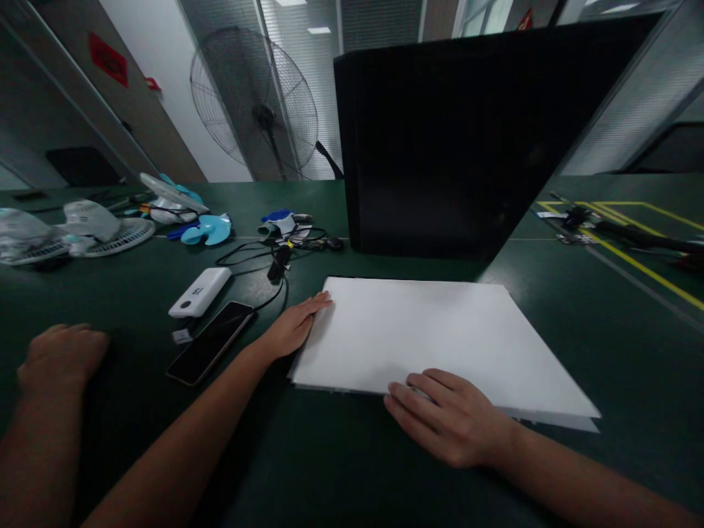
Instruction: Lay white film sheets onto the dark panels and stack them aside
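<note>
A flat white board-like stack (pixel 418 330), with at least two layers showing at its front and right edges, lies on the dark green table. My left hand (pixel 291 326) reaches along the stack's left edge, fingers stretched out and fingertips on its top near the far corner. Against the front edge rests my right hand (pixel 445 418), its fingers slightly bent and apart, tips touching the white surface. Neither hand visibly wraps around the stack; the undersides of the fingers are hidden.
A large black panel (pixel 451 154) stands behind the stack. Left of it lie a phone (pixel 212 343), a white power bank (pixel 201 292) and black cables (pixel 253 253). White and blue fan parts (pixel 104 231) sit farther left. Another person's closed hand (pixel 63 359) rests at far left.
</note>
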`<state>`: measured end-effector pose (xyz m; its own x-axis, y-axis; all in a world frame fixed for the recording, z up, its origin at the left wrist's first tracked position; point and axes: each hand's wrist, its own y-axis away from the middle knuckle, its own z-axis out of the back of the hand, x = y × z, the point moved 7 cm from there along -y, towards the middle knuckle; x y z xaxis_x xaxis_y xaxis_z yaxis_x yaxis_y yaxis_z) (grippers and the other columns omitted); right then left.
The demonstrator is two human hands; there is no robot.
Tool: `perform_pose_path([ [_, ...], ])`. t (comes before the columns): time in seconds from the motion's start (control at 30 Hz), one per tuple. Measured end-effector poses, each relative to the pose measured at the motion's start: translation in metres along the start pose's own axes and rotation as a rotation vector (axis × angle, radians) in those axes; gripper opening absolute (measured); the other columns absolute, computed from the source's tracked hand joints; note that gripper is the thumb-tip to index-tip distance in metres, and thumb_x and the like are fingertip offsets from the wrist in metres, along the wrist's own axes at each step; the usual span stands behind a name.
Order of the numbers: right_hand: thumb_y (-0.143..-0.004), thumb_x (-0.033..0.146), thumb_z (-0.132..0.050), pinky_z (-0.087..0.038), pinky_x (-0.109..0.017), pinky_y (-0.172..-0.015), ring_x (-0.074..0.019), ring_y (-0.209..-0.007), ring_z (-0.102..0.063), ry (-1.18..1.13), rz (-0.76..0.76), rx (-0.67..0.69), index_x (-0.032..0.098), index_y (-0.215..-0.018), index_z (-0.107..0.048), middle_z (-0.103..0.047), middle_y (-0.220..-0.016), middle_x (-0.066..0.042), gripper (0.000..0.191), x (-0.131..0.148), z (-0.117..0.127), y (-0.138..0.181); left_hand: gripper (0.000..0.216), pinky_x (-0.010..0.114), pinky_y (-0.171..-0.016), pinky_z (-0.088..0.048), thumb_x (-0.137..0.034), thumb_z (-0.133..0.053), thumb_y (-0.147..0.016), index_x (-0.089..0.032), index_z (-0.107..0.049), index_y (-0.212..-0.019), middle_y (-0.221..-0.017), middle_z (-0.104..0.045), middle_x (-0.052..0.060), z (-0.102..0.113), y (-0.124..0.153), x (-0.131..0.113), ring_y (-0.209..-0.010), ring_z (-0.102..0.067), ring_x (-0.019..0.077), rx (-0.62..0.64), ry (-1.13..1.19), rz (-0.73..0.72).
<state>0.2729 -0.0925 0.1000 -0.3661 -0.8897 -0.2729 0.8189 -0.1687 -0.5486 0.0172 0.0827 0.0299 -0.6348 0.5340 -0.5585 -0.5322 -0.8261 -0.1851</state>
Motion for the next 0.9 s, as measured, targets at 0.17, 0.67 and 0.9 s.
perform_pose_path([
  [0.17, -0.098, 0.013, -0.050, -0.057, -0.034, -0.070, -0.0226, -0.093, -0.069, 0.063, 0.029, -0.055, 0.009, -0.112, -0.075, -0.074, -0.116, -0.011, 0.030, -0.005, 0.017, 0.006, 0.057, 0.047, -0.128, -0.026, -0.015, -0.044, -0.089, -0.021, -0.061, -0.143, -0.157, -0.052, 0.004, 0.010, 0.002, 0.007, -0.146, -0.048, 0.0232, 0.018, 0.047, 0.030],
  [0.67, -0.082, 0.015, -0.079, -0.061, -0.032, -0.076, -0.0208, -0.100, -0.071, 0.181, -0.064, -0.204, 0.012, -0.102, -0.076, -0.076, -0.103, -0.008, 0.020, -0.040, 0.047, 0.028, 0.051, 0.052, -0.122, -0.039, -0.032, -0.059, -0.096, -0.028, -0.060, -0.146, -0.156, -0.054, 0.006, 0.008, -0.001, -0.013, -0.143, -0.052, 0.0287, -0.075, -0.095, -0.101],
  [0.9, -0.087, 0.007, -0.071, -0.060, -0.035, -0.080, -0.0220, -0.097, -0.069, 0.162, -0.169, -0.185, 0.008, -0.107, -0.073, -0.073, -0.099, -0.012, 0.020, -0.055, 0.061, 0.039, 0.048, 0.050, -0.122, -0.040, -0.028, -0.052, -0.095, -0.028, -0.064, -0.141, -0.150, -0.060, 0.002, 0.006, 0.002, -0.032, -0.139, -0.056, 0.0276, -0.144, -0.102, -0.096],
])
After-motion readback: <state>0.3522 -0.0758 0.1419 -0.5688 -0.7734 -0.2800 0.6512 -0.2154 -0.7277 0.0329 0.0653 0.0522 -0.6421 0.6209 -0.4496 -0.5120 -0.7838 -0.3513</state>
